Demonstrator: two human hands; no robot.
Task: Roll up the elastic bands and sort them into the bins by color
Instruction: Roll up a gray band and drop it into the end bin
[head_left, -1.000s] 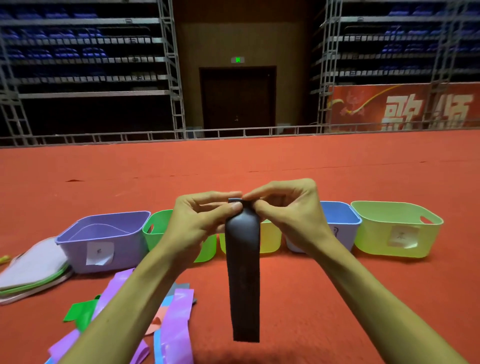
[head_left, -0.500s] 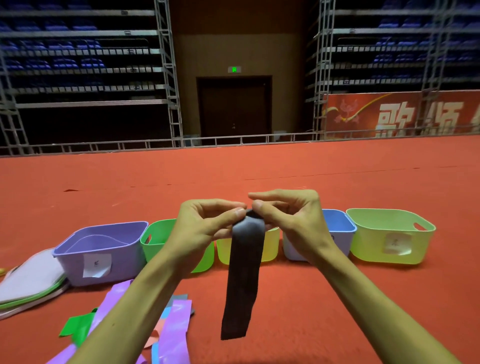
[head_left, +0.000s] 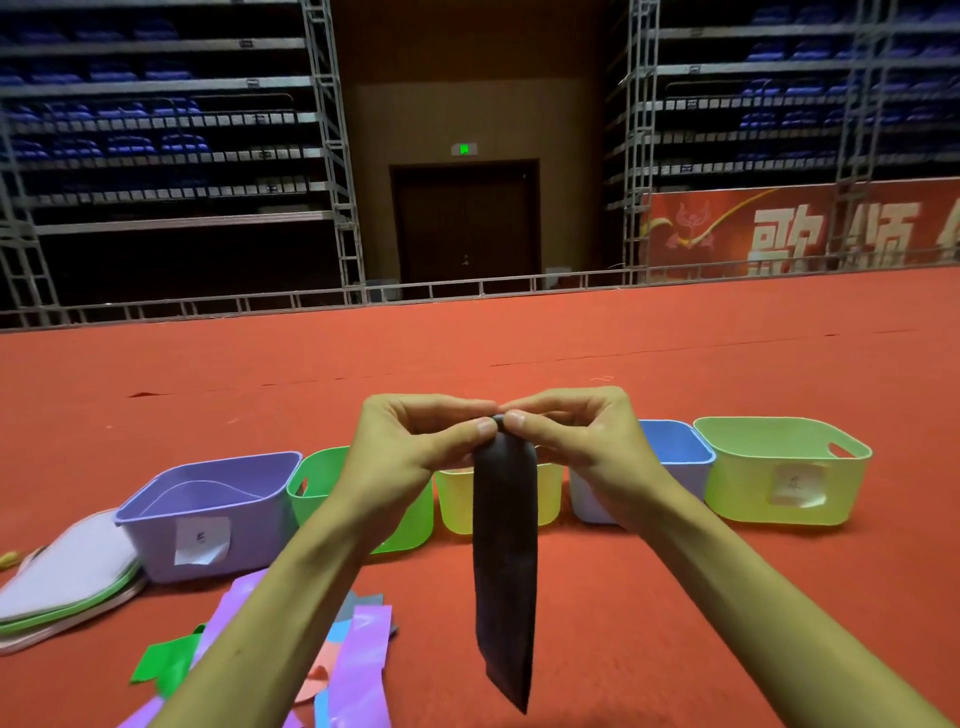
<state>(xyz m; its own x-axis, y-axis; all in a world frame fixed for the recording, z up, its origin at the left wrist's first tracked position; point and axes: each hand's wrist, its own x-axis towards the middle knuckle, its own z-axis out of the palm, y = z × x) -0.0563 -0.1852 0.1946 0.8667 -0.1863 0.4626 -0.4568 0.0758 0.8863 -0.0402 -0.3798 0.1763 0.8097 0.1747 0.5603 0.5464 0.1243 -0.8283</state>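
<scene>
The black elastic band (head_left: 505, 561) hangs between both hands, its top edge pinched by the left hand (head_left: 410, 452) and right hand (head_left: 582, 447). Behind them stands a row of bins (head_left: 779, 488); loose colored bands (head_left: 358, 654) lie under the left forearm.

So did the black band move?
No. The black band still hangs in front of the yellow bin, pinched by the left hand and right hand; only its loose end swung slightly right.

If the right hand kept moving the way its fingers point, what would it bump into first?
Probably the left hand: the right hand points straight at it, with the dark band pinched between them.
</scene>
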